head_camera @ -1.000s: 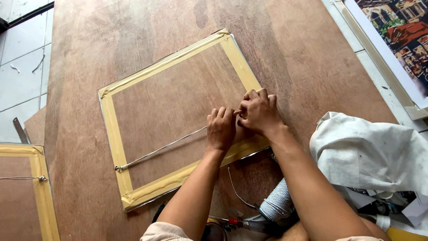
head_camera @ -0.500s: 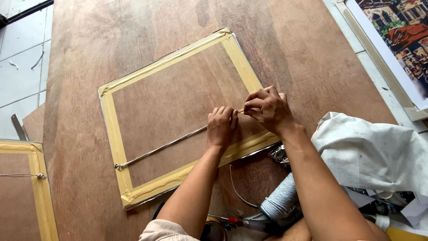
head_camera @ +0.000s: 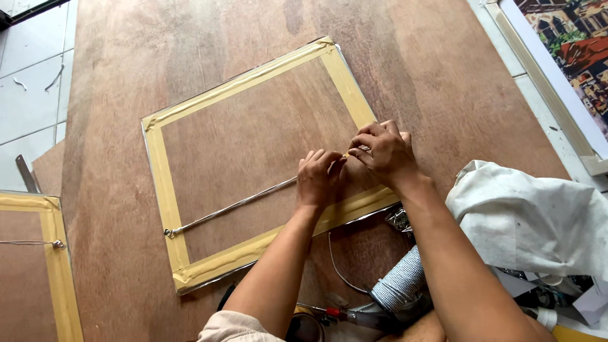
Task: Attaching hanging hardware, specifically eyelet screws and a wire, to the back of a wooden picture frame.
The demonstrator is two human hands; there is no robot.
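Note:
A picture frame back point(head_camera: 253, 133) lies face down on the plywood sheet, its edges sealed with tan tape. A silvery hanging wire point(head_camera: 234, 206) runs across it from a small ring at the left edge toward my hands. My left hand point(head_camera: 320, 177) presses down on the wire's right end. My right hand point(head_camera: 383, 152) pinches a small fitting at the frame's right edge, fingertips meeting those of the left hand.
A spool of silvery wire point(head_camera: 399, 288) and a red-handled tool point(head_camera: 335, 313) lie near my lap. A white cloth point(head_camera: 532, 218) sits to the right, a framed painting point(head_camera: 570, 57) at the upper right, another taped frame point(head_camera: 38, 266) at the left edge.
My right hand has shifted slightly right and up along the frame's right edge. The left hand stays on the wire's end.

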